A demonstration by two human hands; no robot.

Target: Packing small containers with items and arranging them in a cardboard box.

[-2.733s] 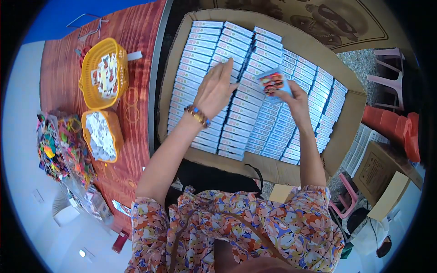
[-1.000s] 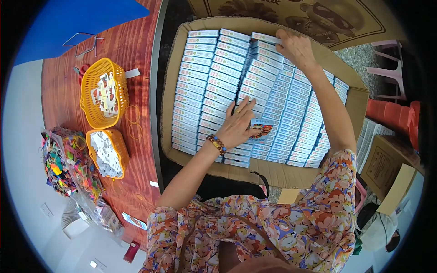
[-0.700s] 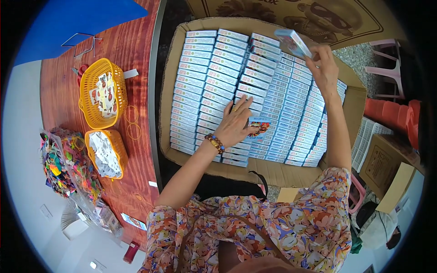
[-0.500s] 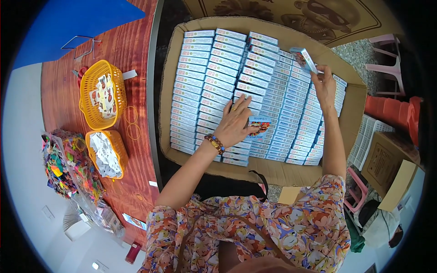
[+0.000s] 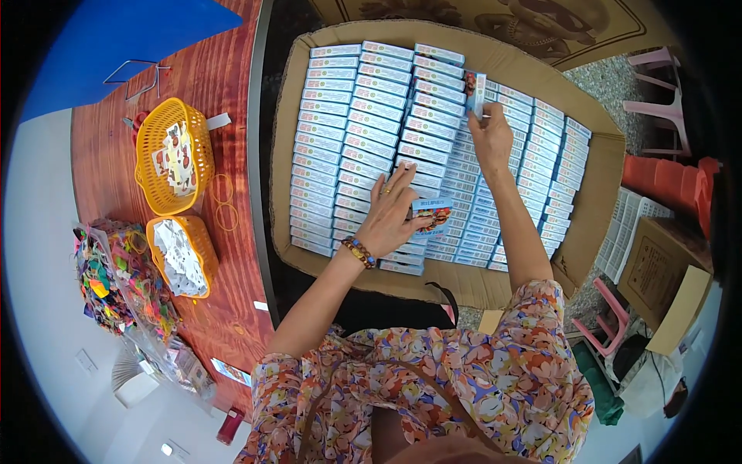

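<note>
A large open cardboard carton (image 5: 599, 209) holds long rows of thin small light-blue and white boxes (image 5: 318, 131), packed on edge. My right hand (image 5: 492, 139) is closed on one small box (image 5: 476, 91), pinched at its near end and upright over the gap right of the third row. Over the near part of the third row lies my left hand (image 5: 389, 215), its fingertips on the packed boxes. Its thumb and fingers keep hold of another small box (image 5: 431, 215), whose picture side faces up.
Left of the carton is a wood-grain table (image 5: 232, 309) with a yellow basket of cut-outs (image 5: 210, 155), an orange basket of paper pieces (image 5: 202, 240) and a bag of colourful bits (image 5: 116, 278). Pink stools (image 5: 657, 112) and another carton (image 5: 665, 271) stand at the right.
My right hand has moved left and a little nearer with its small box, from the right-hand rows to beside the third row. My left hand has hardly moved.
</note>
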